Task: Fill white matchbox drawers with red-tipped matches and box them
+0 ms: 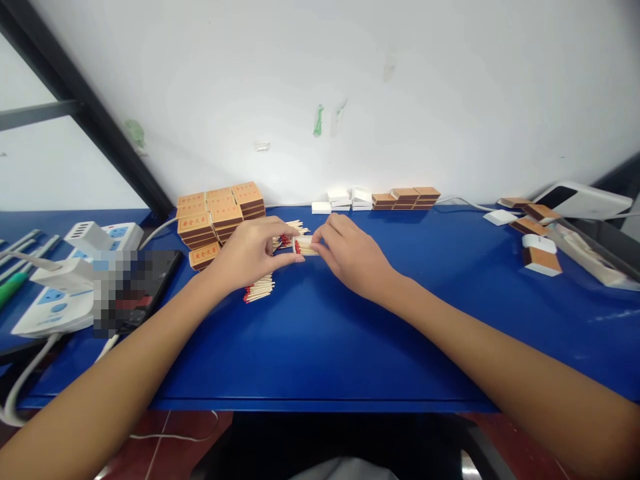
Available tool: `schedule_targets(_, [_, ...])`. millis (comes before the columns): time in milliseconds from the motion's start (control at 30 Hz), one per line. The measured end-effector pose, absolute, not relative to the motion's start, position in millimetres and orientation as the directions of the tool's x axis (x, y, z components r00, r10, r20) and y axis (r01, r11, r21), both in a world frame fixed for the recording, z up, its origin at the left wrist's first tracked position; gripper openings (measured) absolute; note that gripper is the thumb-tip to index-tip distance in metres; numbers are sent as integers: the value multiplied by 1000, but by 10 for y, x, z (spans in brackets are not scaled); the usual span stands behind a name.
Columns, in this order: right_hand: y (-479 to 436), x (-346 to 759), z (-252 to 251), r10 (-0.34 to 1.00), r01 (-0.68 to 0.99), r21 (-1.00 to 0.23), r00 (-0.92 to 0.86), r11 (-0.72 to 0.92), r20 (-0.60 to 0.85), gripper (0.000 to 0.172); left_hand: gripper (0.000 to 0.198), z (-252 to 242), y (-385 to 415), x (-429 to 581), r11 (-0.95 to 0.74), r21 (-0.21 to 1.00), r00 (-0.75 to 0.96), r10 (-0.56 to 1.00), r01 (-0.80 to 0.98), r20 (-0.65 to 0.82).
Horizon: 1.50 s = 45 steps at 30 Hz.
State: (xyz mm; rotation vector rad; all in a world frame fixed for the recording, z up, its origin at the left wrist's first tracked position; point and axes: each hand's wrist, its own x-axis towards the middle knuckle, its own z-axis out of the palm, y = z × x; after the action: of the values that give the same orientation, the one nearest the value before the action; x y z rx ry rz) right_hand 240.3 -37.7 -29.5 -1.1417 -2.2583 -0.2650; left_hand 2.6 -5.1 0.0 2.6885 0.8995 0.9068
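Power strips (103, 235) lie at the far left of the blue table (325, 347), and a dark phone (155, 273) lies just beside them, well apart from the hands. To their right, a stack of orange matchboxes (220, 215) stands near the wall, packed close in rows, probably so that it stays tidy and within reach. A small heap of loose matches (260, 289) with red heads lies just near the left hand (250, 257), where the fingers can take from it easily.

In the middle, both hands come together on one small match tray (305, 245). The left hand pinches its left end and the right hand (353, 259) closes on its right end. I think this two-sided grip keeps the matches lying straight and together. The tray is low over the table, but I cannot tell if it touches.

Farther right along the wall, white inner trays (345, 198) and brown sleeves (406, 197) stand in separate groups, it seems sorted by kind. At the far right are some more boxes (541, 259) and a white device (583, 199).
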Motion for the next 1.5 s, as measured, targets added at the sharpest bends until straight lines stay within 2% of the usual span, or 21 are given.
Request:
schedule_targets(133, [-465,2325,-255,650,719,-201,-426,665,629,15,35,6,-36,13,-783,343,589,618,519,521])
schedule_targets(200, [-536,2231,-259,619,633,-238,-489,737,615,15,32,14,-27,7,-760,348,550,642,548,534])
schedule_targets(333, [-686,1986,-319,546,502,-224,-711,836,444,21,31,41,-25,9,-719,345,488,676,604,553])
schedule_targets(433, [-746,1869,-358,535,504,-182,-770,844,348,27,31,51,-32,14,-703,334,475,686,628,552])
schedule_targets(567, [-745,1846,-373,550,527,-163,-770,834,325,29,32,50,-35,12,-691,322,473,695,647,542])
schedule_targets(733, [-735,1848,-382,572,529,-218,-755,821,321,26,32,46,-24,3,-703,309,486,682,640,547])
schedule_targets(967, [-722,1823,-386,630,520,-368,-705,771,326,17,32,26,-11,4,-712,310,488,674,630,555])
schedule_targets(1200, [-756,1859,-306,673,588,-340,-699,734,241,17,37,13,-6,-15,-715,256,529,669,651,523])
schedule_targets(1333, [-678,2016,-273,692,618,-313,-637,721,339,15,29,-3,1,-34,-754,237,592,636,612,495])
schedule_targets(1500, [-464,2278,-277,723,718,-274,-441,640,532,11,30,1,-5,-21,-763,238,616,632,601,470])
